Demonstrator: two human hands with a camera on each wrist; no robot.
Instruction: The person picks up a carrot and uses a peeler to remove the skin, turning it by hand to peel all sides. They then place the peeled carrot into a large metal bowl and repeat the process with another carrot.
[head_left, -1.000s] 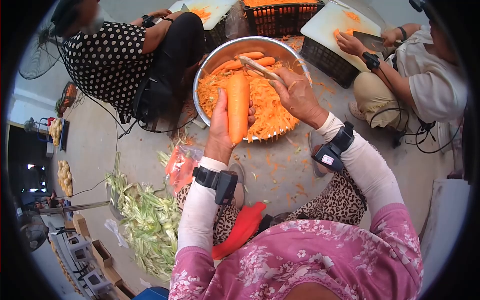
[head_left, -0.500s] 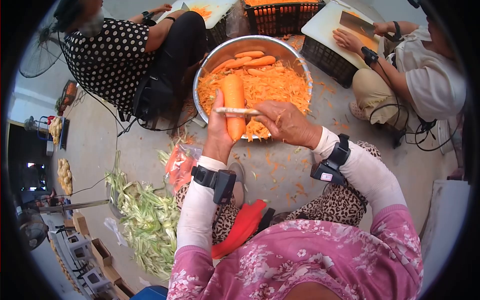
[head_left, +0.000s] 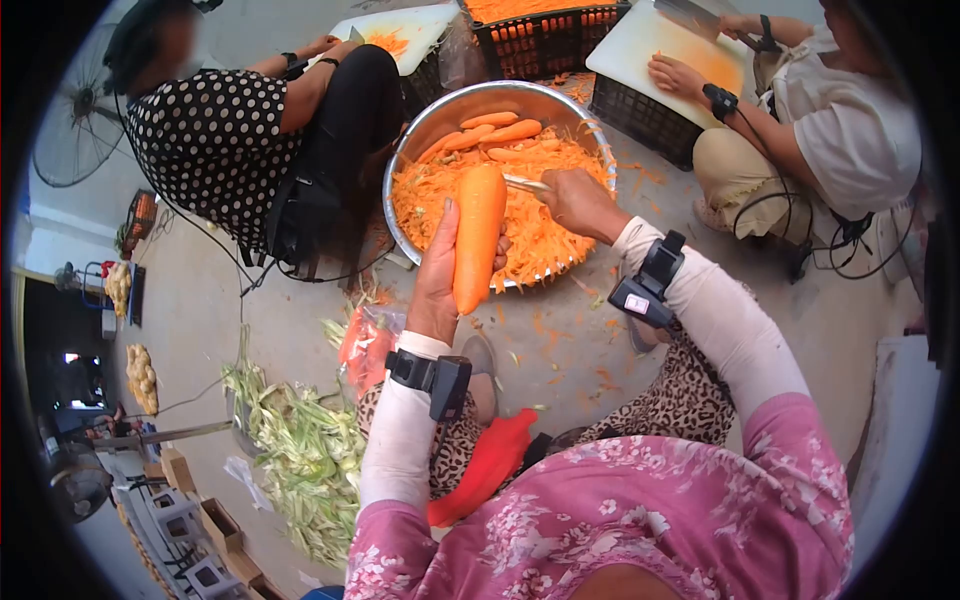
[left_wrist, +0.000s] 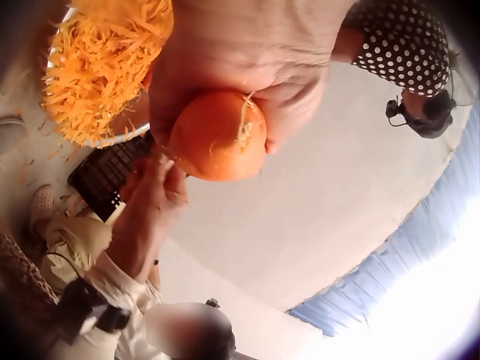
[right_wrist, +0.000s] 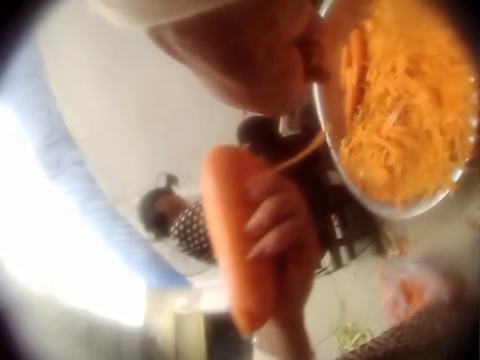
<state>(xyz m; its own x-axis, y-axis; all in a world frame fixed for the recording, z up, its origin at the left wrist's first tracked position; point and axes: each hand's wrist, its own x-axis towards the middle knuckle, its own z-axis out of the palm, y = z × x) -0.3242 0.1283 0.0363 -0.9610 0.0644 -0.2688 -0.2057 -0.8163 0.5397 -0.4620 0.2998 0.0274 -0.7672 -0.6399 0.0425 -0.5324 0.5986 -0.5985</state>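
Observation:
A large carrot stands nearly upright in my left hand, fingers curled round it, above the near part of a metal bowl of orange shreds. My right hand grips the handle of a peeler, whose far end lies at the carrot's upper right side. In the left wrist view the carrot's rounded end faces the camera. The right wrist view shows left fingers wrapped on the carrot; a thin orange strip hangs near its top. Several whole carrots rest on the shreds.
Two people sit beyond the bowl, at a left cutting board and a right cutting board. A black crate stands between them. Corn husks and a plastic bag lie at left on the floor.
The peeler has gone from across the carrot's lower part to its upper right side, the right hand moving up and right. The carrot tilts slightly differently, and the head view has shifted.

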